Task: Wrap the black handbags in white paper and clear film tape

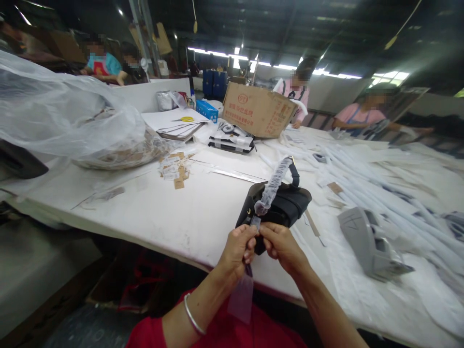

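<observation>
A black handbag (286, 205) rests near the front edge of the white worktable (188, 212). Its handle (273, 183) is wrapped in clear bubble film and arches upward. My left hand (239, 249) and my right hand (281, 246) meet just in front of the bag, both closed in a pinch. Between the fingertips sits a small clear plastic piece (255, 222). A translucent strip (241, 297) hangs down below my left hand. A silver bangle (192, 316) circles my left wrist.
A large clear plastic bag (65, 116) of material lies at the left. A brown carton (257, 111), small tags (176, 169), another black bag (232, 140), a grey tape dispenser (369, 241) and many white wrapped strips (380, 183) cover the table. Several other people work at the far side.
</observation>
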`<state>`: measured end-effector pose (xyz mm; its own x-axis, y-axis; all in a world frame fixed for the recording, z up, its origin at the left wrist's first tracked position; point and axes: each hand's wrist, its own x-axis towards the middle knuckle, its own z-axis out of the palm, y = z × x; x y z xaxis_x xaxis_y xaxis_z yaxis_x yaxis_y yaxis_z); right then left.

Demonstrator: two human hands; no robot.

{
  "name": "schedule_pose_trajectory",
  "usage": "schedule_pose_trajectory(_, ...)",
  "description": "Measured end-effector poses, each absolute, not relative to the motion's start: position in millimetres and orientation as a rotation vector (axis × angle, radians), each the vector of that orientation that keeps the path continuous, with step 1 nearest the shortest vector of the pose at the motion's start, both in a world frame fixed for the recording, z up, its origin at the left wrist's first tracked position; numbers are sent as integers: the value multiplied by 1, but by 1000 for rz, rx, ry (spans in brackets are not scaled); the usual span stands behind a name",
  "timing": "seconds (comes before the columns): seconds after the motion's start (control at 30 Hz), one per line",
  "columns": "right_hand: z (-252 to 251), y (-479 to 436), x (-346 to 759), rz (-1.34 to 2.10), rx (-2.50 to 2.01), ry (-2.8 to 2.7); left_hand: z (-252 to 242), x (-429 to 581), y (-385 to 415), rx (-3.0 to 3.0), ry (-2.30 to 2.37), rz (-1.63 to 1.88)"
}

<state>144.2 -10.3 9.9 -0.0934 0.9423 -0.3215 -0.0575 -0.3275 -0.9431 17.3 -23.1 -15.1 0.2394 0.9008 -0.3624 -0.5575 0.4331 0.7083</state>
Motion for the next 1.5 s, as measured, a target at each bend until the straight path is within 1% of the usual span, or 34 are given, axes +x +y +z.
schedule_pose_trajectory(0.07, 7, -20, 145, 1834, -1046, -801, -16, 18, -22, 525, 847, 1083)
schedule_pose_trajectory(0.1, 5, -25, 144, 1911, -915, -678, -17, 18, -21, 530, 831, 1084)
schedule_pose_trajectory(0.2, -3, -31, 137, 1972, -688, -461, -18, 17, -20, 508, 722, 1048)
schedule_pose_trajectory(0.3, -6, -28, 133, 2034, -625, -431, -18, 13, -19, 526, 693, 1017)
schedule_pose_trajectory(0.43, 3, -22, 135, 2126, -731, -538, -17, 10, -22, 713, 911, 1088)
schedule_pose_trajectory(0.5, 9, -23, 137, 2090, -856, -610, -19, 11, -24, 907, 1051, 1177)
schedule_pose_trajectory(0.63, 12, -26, 133, 1875, -1060, -628, -28, 13, -26, 1283, 1279, 1332)
schedule_pose_trajectory(0.8, -1, -21, 120, 1608, -1203, -642, -40, 14, -25, 1467, 1313, 1363)
schedule_pose_trajectory(0.9, -11, -16, 118, 1597, -1115, -642, -38, 13, -24, 1419, 1283, 1345)
schedule_pose_trajectory(1.13, -15, -19, 126, 1684, -998, -694, -30, 10, -17, 915, 985, 1172)
schedule_pose_trajectory(1.27, -7, -24, 128, 1695, -1021, -729, -29, 10, -18, 1057, 1093, 1190)
schedule_pose_trajectory(1.37, -7, -22, 123, 1582, -1112, -671, -31, 11, -22, 1275, 1243, 1224)
schedule_pose_trajectory(1.5, -13, -12, 114, 1551, -1080, -521, -36, 11, -20, 1263, 1229, 1139)
